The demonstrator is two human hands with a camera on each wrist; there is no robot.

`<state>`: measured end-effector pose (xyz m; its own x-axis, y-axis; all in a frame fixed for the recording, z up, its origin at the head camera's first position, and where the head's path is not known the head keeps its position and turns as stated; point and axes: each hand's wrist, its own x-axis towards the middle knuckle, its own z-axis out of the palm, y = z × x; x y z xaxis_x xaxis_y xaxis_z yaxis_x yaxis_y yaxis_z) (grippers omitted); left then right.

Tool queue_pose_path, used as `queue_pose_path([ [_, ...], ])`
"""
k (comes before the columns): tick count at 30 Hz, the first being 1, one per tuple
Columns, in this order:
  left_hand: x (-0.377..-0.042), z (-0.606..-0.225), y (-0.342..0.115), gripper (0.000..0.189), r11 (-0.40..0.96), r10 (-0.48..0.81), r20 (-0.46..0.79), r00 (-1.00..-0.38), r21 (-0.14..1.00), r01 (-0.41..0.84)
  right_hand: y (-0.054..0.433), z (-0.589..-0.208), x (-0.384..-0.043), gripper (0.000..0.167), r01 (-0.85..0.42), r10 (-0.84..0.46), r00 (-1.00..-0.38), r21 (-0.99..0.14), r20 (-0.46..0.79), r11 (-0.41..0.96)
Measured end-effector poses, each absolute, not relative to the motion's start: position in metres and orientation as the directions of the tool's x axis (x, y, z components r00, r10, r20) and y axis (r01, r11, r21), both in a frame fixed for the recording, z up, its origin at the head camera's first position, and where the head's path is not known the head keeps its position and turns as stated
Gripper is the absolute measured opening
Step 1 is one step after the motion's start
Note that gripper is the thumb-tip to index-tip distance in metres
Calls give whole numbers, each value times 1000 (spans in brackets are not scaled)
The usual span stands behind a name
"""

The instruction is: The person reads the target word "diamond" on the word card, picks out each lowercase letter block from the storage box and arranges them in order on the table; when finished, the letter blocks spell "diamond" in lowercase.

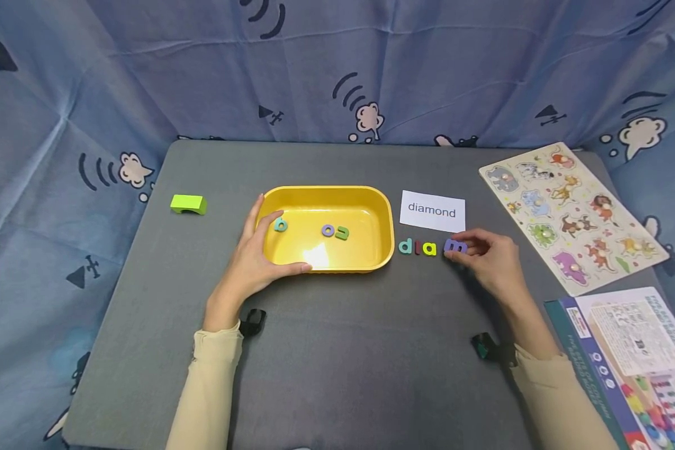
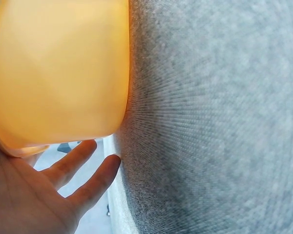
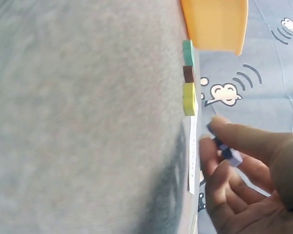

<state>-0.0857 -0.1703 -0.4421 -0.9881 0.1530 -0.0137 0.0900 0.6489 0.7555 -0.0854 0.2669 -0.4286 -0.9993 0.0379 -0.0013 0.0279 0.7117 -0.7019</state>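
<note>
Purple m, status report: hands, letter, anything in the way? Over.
Right hand pinches purple m above table. Left hand rests at left end of yellow tray. No obstruction seen between m and yellow a.

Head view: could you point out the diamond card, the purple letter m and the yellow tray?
diamond card [image 1: 432, 211]: head view, middle of its printed face.
purple letter m [image 1: 455, 244]: head view, upper middle of the letter.
yellow tray [image 1: 326, 199]: head view, bare far inner wall.

On my left sits a green block [image 1: 188, 204]; on my right, an animal puzzle [image 1: 581, 206] beside a box [image 1: 624, 369]; ahead, a blue curtain [image 1: 315, 78].
</note>
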Motion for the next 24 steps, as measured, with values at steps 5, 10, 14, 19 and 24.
queue_pose_path([
  [5, -86, -443, -170, 112, 650, 150, -18, -988, 755, 85, 270, -433, -85, 26, 2, 0, -1000, -660, -4, 752],
  [10, -85, -443, -170, 112, 653, 146, -25, -989, 753, 78, 269, -438, -87, 26, 1, -20, -999, -627, -25, 779],
  [14, -85, -443, -171, 112, 654, 140, -34, -990, 753, 67, 268, -440, -89, 25, -19, -42, -999, -602, -25, 798],
  [19, -84, -441, -170, 111, 651, 141, -40, -989, 756, 62, 269, -441, -92, 26, -50, -68, -998, -586, -9, 808],
  [24, -85, -441, -170, 111, 649, 144, -26, -989, 757, 75, 269, -441, -93, 29, -78, -97, -995, -581, -1, 810],
])
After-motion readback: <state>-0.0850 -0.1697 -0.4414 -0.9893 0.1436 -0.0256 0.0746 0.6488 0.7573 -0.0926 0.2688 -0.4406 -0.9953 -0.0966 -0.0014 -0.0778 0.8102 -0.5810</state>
